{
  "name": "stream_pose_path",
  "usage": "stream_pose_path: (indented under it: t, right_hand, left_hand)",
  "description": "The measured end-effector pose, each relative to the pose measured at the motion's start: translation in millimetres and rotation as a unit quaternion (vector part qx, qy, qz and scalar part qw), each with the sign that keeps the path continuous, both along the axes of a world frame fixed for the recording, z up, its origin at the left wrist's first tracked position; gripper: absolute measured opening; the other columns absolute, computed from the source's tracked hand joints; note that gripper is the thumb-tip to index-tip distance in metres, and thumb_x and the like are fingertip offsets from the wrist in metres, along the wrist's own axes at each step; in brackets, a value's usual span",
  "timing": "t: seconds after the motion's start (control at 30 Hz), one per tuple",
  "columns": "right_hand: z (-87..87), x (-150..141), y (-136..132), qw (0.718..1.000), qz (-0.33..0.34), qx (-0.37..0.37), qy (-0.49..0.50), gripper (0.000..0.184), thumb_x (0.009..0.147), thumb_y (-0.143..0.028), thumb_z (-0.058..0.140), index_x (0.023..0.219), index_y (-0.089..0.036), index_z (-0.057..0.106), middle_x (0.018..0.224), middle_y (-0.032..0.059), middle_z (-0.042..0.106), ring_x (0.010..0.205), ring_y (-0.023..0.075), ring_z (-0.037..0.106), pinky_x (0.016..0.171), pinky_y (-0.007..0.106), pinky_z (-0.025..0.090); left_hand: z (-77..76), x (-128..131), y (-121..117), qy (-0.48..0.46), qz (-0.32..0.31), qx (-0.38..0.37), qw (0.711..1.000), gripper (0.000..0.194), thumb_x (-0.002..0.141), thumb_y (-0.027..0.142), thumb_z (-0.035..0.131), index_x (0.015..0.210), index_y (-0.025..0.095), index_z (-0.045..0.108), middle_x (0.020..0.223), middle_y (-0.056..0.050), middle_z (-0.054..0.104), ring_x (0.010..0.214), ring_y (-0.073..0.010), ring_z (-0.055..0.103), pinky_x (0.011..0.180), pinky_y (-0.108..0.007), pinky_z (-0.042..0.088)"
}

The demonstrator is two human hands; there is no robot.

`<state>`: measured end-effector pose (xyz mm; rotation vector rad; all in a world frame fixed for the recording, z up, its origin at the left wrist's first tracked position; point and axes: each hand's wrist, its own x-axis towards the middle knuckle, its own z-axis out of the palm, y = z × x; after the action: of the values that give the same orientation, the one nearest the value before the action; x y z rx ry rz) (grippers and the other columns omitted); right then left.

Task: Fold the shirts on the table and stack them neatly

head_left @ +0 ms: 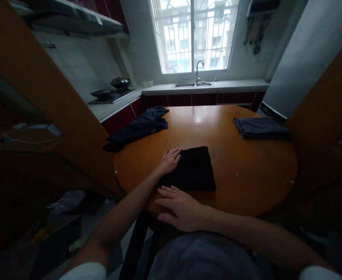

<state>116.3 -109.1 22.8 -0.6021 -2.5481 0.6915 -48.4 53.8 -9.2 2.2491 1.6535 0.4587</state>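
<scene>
A folded black garment lies flat on the wooden table, close to its front edge; its exact kind cannot be made out. My left hand rests on the garment's left side, fingers stretched out toward its far edge. Nearer to me, my right hand hovers by the table's front edge, just below the garment. Its fingers are spread and point left, with nothing in them. Whether the right fingertips touch the cloth is hard to tell.
The round wooden table carries a crumpled dark blue garment at its left, partly over the edge. A folded dark cloth stack sits at the right. Behind stand a counter with a sink, and a stove with a wok.
</scene>
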Motion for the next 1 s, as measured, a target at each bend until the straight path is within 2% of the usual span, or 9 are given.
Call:
stream_pose_path:
  t: [0.07,0.13,0.27,0.43,0.6,0.7,0.8,0.93,1.0]
  right_hand:
    - [13.3,9.5,13.5,0.997,-0.028,-0.023,0.072,0.036,0.103,-0.034,0.046,0.127,-0.021,0.069,0.144,0.0094,0.060,0.139,0.0197,0.050,0.116,0.036,0.039]
    - [22.0,22.8,37.5,0.987,-0.102,-0.009,0.127,0.035,0.100,-0.025,0.046,0.124,-0.021,0.070,0.137,0.0089,0.065,0.134,0.0192,0.055,0.115,0.036,0.041]
    - [14.5,54.5,102.0,0.953,-0.290,0.064,0.063,0.044,0.095,-0.019,0.046,0.136,-0.019,0.063,0.149,0.0132,0.055,0.146,0.0256,0.040,0.121,0.049,0.029]
    - [-19.7,76.8,158.0,0.935,-0.345,0.029,-0.080,0.053,0.099,-0.029,0.045,0.149,-0.012,0.048,0.162,0.0168,0.037,0.153,0.0288,0.025,0.123,0.050,0.021]
    - [-38.2,82.8,189.6,0.901,-0.428,-0.028,-0.059,0.048,0.102,-0.038,0.039,0.141,-0.016,0.056,0.150,0.0167,0.053,0.143,0.0290,0.043,0.118,0.048,0.029]
    - [-40.4,97.5,207.3,0.892,-0.450,-0.039,-0.020,0.043,0.102,-0.035,0.033,0.121,-0.016,0.068,0.132,0.0171,0.066,0.128,0.0267,0.056,0.111,0.042,0.038]
    - [-40.7,116.7,218.2,0.875,-0.480,-0.036,0.045,0.043,0.101,-0.030,0.032,0.113,-0.014,0.070,0.121,0.0174,0.070,0.115,0.0246,0.063,0.102,0.035,0.045]
    - [-40.6,125.6,219.0,0.856,-0.503,-0.026,0.118,0.037,0.098,-0.027,0.039,0.112,-0.014,0.071,0.118,0.0153,0.072,0.112,0.0241,0.065,0.099,0.033,0.046]
    - [-40.1,121.8,215.8,0.855,-0.500,-0.017,0.139,0.035,0.095,-0.025,0.043,0.111,-0.013,0.072,0.117,0.0151,0.072,0.111,0.0240,0.065,0.100,0.033,0.046]
  left_hand:
    - [8.1,1.1,-4.2,0.001,0.008,0.025,1.000,0.053,0.104,0.038,0.034,0.156,0.027,0.038,0.164,-0.010,0.034,0.154,-0.0269,0.024,0.123,-0.059,0.007]
    - [19.9,5.5,-13.5,0.004,-0.003,0.067,0.998,0.053,0.103,0.038,0.037,0.155,0.026,0.040,0.165,-0.009,0.031,0.155,-0.0265,0.019,0.124,-0.058,0.004]
    - [36.4,22.4,-45.7,-0.007,-0.086,0.081,0.993,0.055,0.104,0.044,0.036,0.156,0.025,0.039,0.165,-0.007,0.032,0.155,-0.0251,0.020,0.126,-0.050,0.009]
    - [24.8,33.1,-78.3,0.024,-0.153,0.021,0.988,0.070,0.098,0.057,0.048,0.159,0.025,0.034,0.167,-0.009,0.025,0.156,-0.0316,0.014,0.125,-0.055,0.004]
    - [11.8,27.7,-86.3,0.036,-0.130,0.028,0.990,0.068,0.100,0.057,0.043,0.159,0.025,0.033,0.168,-0.007,0.022,0.157,-0.0304,0.010,0.125,-0.052,0.000]
    - [12.6,23.4,-85.1,0.029,-0.117,0.013,0.993,0.069,0.100,0.057,0.043,0.159,0.023,0.032,0.169,-0.009,0.020,0.157,-0.0306,0.009,0.125,-0.052,-0.002]
    - [24.9,21.7,-72.0,0.022,-0.111,-0.017,0.993,0.071,0.100,0.056,0.045,0.159,0.019,0.031,0.168,-0.012,0.022,0.157,-0.0318,0.011,0.125,-0.053,0.001]
    - [47.1,33.1,-32.6,0.022,-0.106,0.021,0.994,0.064,0.102,0.050,0.042,0.157,0.019,0.035,0.167,-0.012,0.025,0.156,-0.0297,0.015,0.125,-0.050,0.011]
    - [49.4,43.6,-11.7,0.035,-0.129,0.039,0.990,0.059,0.103,0.048,0.039,0.156,0.022,0.037,0.165,-0.009,0.031,0.155,-0.0277,0.022,0.125,-0.048,0.016]
